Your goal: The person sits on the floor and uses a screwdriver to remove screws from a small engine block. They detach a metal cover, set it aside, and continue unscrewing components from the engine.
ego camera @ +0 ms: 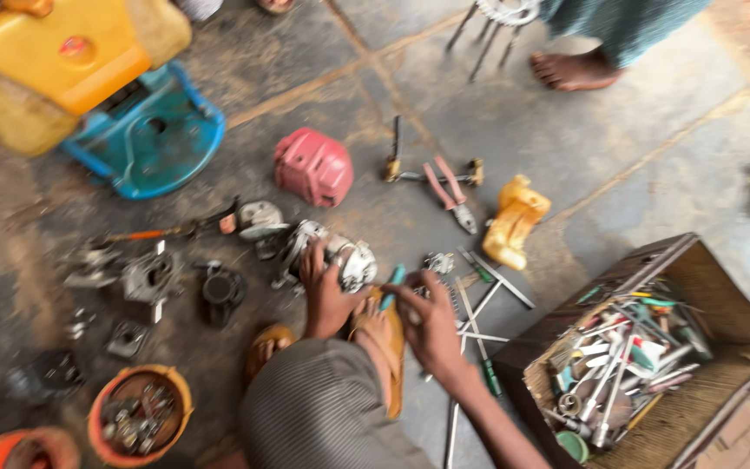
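Fingers of the left hand [323, 291] curl over the top of a grey metal engine part [340, 259] sitting on the concrete floor [618, 148]. Right hand [427, 321] closed around a tool with a teal handle [392, 287]; the handle end pokes out above the fist, just right of the engine part, nearly touching it. Working end of the tool hidden inside the fist and behind the left wrist. Frame is motion-blurred; fine detail of the engine part not readable.

Person's knee in grey ribbed cloth [323, 408] fills the space below the engine part; an orange sandal [388, 347] shows beside it, part covered by the right forearm.

Relative to the engine part: red cover [312, 167] above; red-handled pliers [446, 189] and a yellow plastic piece [514, 221] up and to the right; loose wrenches and screwdrivers [479, 304] just right, beyond the right hand; wooden box of tools [696, 260] further right and lower; small black and grey engine pieces [149, 278] to the left; orange bowl of small parts [97, 408] lower left; blue-and-yellow machine [145, 130] upper left, cut off by the frame edge. Another person's bare foot [570, 69] far upper right.
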